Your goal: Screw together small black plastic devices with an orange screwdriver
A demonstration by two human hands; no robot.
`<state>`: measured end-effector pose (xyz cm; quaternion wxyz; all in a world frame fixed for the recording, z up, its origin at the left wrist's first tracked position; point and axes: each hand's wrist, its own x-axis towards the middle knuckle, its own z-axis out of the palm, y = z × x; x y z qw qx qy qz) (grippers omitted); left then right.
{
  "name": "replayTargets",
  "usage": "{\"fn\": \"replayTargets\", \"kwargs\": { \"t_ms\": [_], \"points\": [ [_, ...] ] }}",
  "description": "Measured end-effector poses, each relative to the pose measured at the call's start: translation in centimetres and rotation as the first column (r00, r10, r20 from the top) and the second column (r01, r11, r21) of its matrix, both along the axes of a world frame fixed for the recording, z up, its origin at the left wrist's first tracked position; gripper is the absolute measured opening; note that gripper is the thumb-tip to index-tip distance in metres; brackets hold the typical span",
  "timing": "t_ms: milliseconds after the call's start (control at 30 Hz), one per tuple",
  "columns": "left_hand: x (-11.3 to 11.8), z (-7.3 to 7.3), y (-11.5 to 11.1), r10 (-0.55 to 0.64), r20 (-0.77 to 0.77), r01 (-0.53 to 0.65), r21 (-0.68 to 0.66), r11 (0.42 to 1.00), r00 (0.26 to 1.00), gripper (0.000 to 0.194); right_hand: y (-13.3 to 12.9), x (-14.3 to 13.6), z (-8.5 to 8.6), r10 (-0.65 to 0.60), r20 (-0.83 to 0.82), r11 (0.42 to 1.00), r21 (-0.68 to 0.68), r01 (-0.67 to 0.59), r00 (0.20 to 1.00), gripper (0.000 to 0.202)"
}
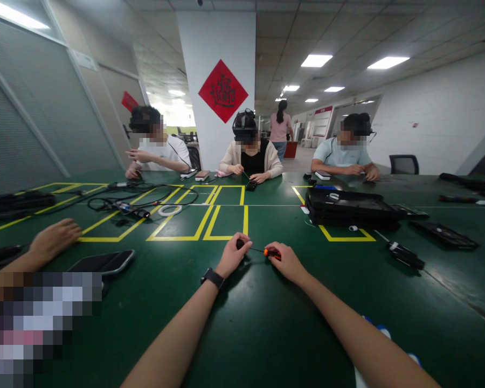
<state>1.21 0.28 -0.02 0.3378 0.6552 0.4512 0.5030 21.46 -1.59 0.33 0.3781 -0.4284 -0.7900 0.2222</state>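
My right hand (288, 262) is wrapped round the orange and black handle of a screwdriver (268, 252). Its thin shaft points left, toward my left hand (231, 255). The fingers of that hand are closed on a small black object (240, 244), mostly hidden, so its kind does not show. The shaft's tip ends close to the left fingertips; whether it touches the object I cannot make out. Both hands are just above the green table (242, 334), near its middle, and my left wrist wears a dark watch (213, 277).
A phone (103, 263) and another person's hand (56, 237) lie to the left. Behind them are tangled cables (121, 207) and a white ring (170, 210). At right sit stacked black trays (347, 207) and a black-handled screwdriver (404, 256). Several people sit across the table.
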Motion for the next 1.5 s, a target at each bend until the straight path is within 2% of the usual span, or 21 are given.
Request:
{"fn": "replayTargets", "kwargs": {
  "t_ms": [100,267,400,500,767,967,1100,1233,1367,1500],
  "points": [
    [0.13,-0.07,0.0,-0.026,-0.004,0.026,-0.029,0.999,1.0,0.027,0.22,0.07,0.05,-0.045,0.064,0.998,0.038,0.043,0.997,0.016],
    [-0.09,-0.02,0.16,-0.014,-0.003,0.014,-0.014,1.0,1.0,0.028,0.38,0.14,0.31,-0.009,0.093,0.998,0.06,0.003,0.996,0.025],
    [-0.21,0.12,0.11,0.024,0.039,-0.025,0.012,1.0,0.999,0.029,0.13,0.1,0.13,0.0,0.065,0.999,0.046,-0.003,0.998,0.014],
    [-0.14,0.2,-0.02,0.026,0.072,-0.026,-0.011,1.0,0.997,0.034,0.02,0.04,-0.04,-0.004,0.042,1.0,0.018,0.003,0.999,0.017],
    [0.0,0.33,-0.1,0.015,0.019,-0.014,-0.015,1.0,1.0,0.032,0.29,-0.01,0.14,-0.031,0.091,0.999,0.046,0.027,0.995,0.023],
    [-0.06,0.24,-0.06,-0.001,-0.002,0.001,-0.003,1.0,1.0,0.032,0.01,0.11,0.09,-0.038,0.031,0.999,0.014,0.037,0.999,0.012],
    [0.08,0.43,-0.35,0.0,-0.048,0.002,0.041,0.999,0.999,0.03,0.05,0.1,-0.18,-0.04,-0.008,0.999,-0.001,0.04,0.999,0.018],
    [0.14,0.59,-0.55,0.002,-0.047,-0.001,0.018,1.0,0.999,0.03,0.27,0.11,-0.15,-0.099,0.016,0.995,0.006,0.099,0.995,0.018],
    [0.08,0.42,-0.43,0.007,-0.039,-0.006,0.025,1.0,0.999,0.031,0.27,0.15,0.14,-0.066,0.064,0.996,0.059,0.062,0.996,0.019],
    [0.05,0.11,-0.14,0.019,-0.032,-0.018,0.015,1.0,0.999,0.031,0.11,0.16,0.11,-0.051,0.008,0.998,0.046,0.051,0.999,0.011]
  ]
}}
